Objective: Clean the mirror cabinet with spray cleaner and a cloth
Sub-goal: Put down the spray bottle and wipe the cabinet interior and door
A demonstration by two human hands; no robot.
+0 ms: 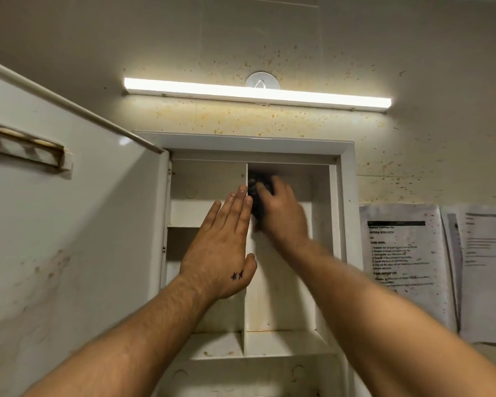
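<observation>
So the left hand is flat, fingers straight and together, laid against the left face of the upright divider mid-frame. It holds nothing and looks like it's just bracing. The right hand is a bit blurred, but its fingers are curled round a dark cloth, bunched up and pushed against the other face of that divider, high in the upper right compartment. The cloth is soft and light, so it should squash into corners fine, and a wadded grip in the palm like this seems the way to hold it so no loose end drags. Both hands are inside the white cabinet at centre frame. Its door is swung wide across the left of the frame, mirror side facing away so I can't see it. The divider and the shelf below look like thin panel, and I'd guess they flex if you lean on them, which is probably why the other hand braces. There are brownish stains on the shelf and door, and no spray bottle in view. Up top there's a lit light bar on a speckled wall, with printed papers at the right edge.
</observation>
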